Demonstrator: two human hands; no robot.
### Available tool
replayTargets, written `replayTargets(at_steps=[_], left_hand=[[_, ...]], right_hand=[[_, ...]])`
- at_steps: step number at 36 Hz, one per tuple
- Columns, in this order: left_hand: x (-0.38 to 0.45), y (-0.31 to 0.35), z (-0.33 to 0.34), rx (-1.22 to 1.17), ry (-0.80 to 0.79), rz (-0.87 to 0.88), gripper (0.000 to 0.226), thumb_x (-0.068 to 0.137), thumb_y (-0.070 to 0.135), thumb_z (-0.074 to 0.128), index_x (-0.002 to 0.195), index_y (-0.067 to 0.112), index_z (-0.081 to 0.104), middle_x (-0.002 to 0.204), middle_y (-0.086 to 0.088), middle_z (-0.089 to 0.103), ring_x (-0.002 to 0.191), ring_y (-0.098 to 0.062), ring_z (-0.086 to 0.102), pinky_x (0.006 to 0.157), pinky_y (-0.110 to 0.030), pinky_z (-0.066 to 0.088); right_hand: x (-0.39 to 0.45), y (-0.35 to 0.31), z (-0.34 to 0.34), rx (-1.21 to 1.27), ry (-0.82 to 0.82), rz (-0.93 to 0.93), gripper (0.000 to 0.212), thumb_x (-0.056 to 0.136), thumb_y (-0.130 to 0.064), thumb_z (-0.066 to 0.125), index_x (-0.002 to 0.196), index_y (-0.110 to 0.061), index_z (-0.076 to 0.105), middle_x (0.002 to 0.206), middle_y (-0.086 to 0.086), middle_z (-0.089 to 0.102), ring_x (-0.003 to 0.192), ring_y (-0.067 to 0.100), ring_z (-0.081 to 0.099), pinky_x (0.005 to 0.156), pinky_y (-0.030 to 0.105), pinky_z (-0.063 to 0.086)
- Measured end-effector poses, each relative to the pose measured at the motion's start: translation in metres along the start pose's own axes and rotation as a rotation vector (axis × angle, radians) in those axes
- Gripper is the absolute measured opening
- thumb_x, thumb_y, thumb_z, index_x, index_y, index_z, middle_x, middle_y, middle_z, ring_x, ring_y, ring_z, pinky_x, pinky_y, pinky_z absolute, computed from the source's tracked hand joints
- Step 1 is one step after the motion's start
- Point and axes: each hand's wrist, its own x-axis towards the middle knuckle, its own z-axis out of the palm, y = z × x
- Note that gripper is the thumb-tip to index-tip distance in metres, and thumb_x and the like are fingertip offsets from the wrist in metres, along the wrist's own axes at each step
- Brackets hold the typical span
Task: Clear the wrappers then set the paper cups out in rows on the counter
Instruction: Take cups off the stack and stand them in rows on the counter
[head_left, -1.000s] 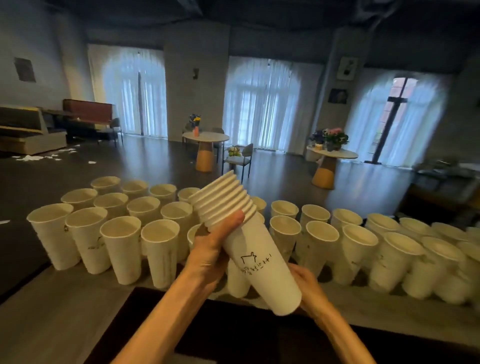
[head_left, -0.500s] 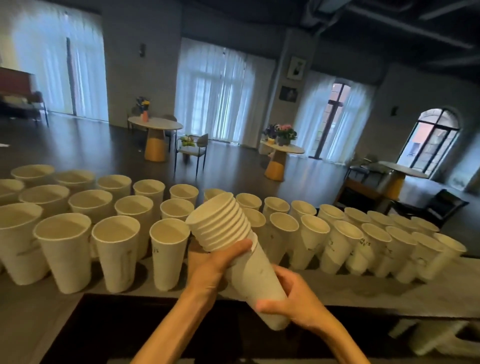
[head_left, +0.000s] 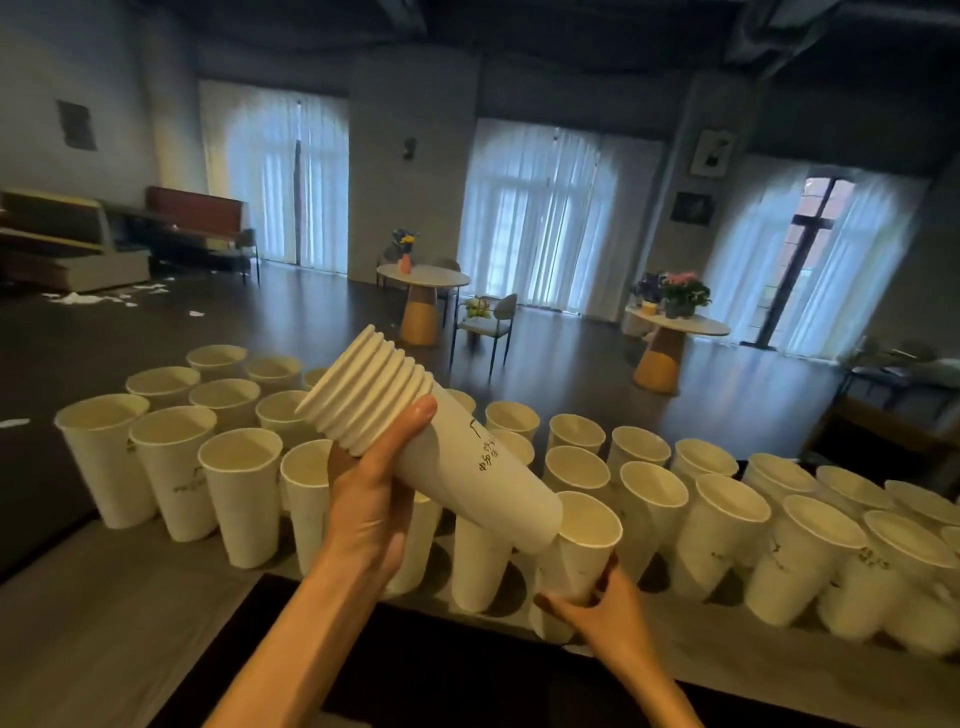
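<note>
My left hand (head_left: 371, 499) grips a nested stack of white paper cups (head_left: 426, 441), tilted with the rims up and to the left. Just right of the stack's base, my right hand (head_left: 605, 605) holds a single white cup (head_left: 582, 545) upright by its lower part, near the counter's front edge. Several white paper cups (head_left: 239, 493) stand upright in rows across the grey counter (head_left: 130, 597), from far left to far right.
A dark recess (head_left: 415, 675) lies in front of the counter under my arms. Beyond the counter is an open dark floor with two round tables (head_left: 423, 278) bearing flowers, a chair (head_left: 488, 322), and white scraps (head_left: 83, 299) on the floor at left.
My right hand has pulled one cup off the bottom of the stack and lowered it to the right. The left hand has lifted the stack. The camera swung left.
</note>
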Motion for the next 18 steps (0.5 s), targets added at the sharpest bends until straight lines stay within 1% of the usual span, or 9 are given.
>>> replayTargets(at_steps=[4,6,8,10,11,13,14,16,18], left_hand=[[-0.013,-0.006,0.017,-0.001,-0.035,-0.031,0.101,0.026,0.041,0.101,0.119,0.016,0.07,0.108,-0.005,0.076,0.097,-0.017,0.074,0.077,-0.031,0.061],[-0.023,-0.013,0.033,0.014,-0.065,-0.057,0.085,0.037,0.031,0.095,0.117,0.016,0.07,0.105,-0.005,0.077,0.095,-0.016,0.074,0.075,-0.029,0.061],[-0.031,-0.024,0.047,0.025,-0.113,-0.086,0.071,0.046,0.029,0.087,0.113,0.016,0.07,0.099,-0.003,0.077,0.091,-0.015,0.074,0.071,-0.028,0.061],[-0.039,-0.035,0.062,0.07,-0.172,-0.114,0.065,0.047,0.03,0.085,0.109,0.018,0.071,0.095,-0.003,0.077,0.087,-0.014,0.074,0.069,-0.027,0.06],[-0.043,-0.041,0.069,0.089,-0.206,-0.136,0.059,0.047,0.031,0.084,0.104,0.02,0.074,0.093,-0.003,0.076,0.085,-0.014,0.074,0.069,-0.028,0.06],[-0.051,-0.055,0.083,0.116,-0.278,-0.202,0.047,0.046,0.033,0.084,0.09,0.021,0.08,0.091,-0.004,0.076,0.08,-0.016,0.073,0.069,-0.03,0.06],[-0.056,-0.065,0.091,0.127,-0.296,-0.228,0.046,0.046,0.033,0.084,0.089,0.02,0.081,0.092,-0.007,0.076,0.08,-0.017,0.073,0.07,-0.032,0.06],[-0.064,-0.088,0.107,0.137,-0.299,-0.276,0.053,0.047,0.031,0.085,0.097,0.015,0.078,0.098,-0.014,0.075,0.083,-0.023,0.072,0.074,-0.034,0.061],[-0.073,-0.108,0.12,0.158,-0.304,-0.327,0.055,0.048,0.031,0.086,0.1,0.015,0.078,0.103,-0.016,0.075,0.089,-0.026,0.071,0.083,-0.04,0.058]], right_hand=[[0.002,0.005,-0.002,0.025,-0.023,0.026,0.103,0.051,-0.028,0.097,0.138,-0.029,0.041,0.118,-0.016,0.055,0.12,0.017,0.052,0.101,0.042,0.045],[0.001,0.009,-0.01,0.033,-0.136,0.008,0.099,0.048,-0.028,0.097,0.131,-0.034,0.045,0.119,-0.019,0.056,0.119,0.014,0.052,0.101,0.043,0.048],[-0.005,0.016,-0.021,0.102,-0.216,0.032,0.094,0.044,-0.029,0.099,0.126,-0.033,0.053,0.124,-0.005,0.06,0.12,0.023,0.056,0.097,0.051,0.052],[-0.008,0.023,-0.036,0.141,-0.214,0.045,0.093,0.037,-0.052,0.097,0.12,-0.03,0.059,0.12,0.002,0.066,0.11,0.022,0.065,0.092,0.047,0.056],[-0.012,0.023,-0.044,0.152,-0.212,0.079,0.086,0.042,-0.055,0.095,0.115,-0.025,0.062,0.118,0.007,0.069,0.103,0.02,0.068,0.09,0.045,0.057],[-0.02,0.014,-0.067,0.245,-0.144,0.105,0.042,0.069,-0.037,0.088,0.099,-0.018,0.066,0.111,0.018,0.07,0.085,0.015,0.069,0.081,0.038,0.06],[-0.022,0.01,-0.082,0.28,-0.118,0.053,0.038,0.072,-0.043,0.083,0.094,-0.016,0.068,0.105,0.017,0.072,0.078,0.013,0.07,0.075,0.032,0.061],[-0.024,0.009,-0.11,0.504,-0.271,0.062,0.072,0.064,-0.074,0.067,0.1,-0.012,0.075,0.099,0.012,0.074,0.083,0.02,0.072,0.088,0.043,0.058],[-0.029,-0.001,-0.13,0.804,-0.466,0.171,0.082,0.076,-0.077,0.053,0.117,-0.009,0.072,0.112,0.025,0.069,0.093,0.037,0.068,0.103,0.058,0.041]])
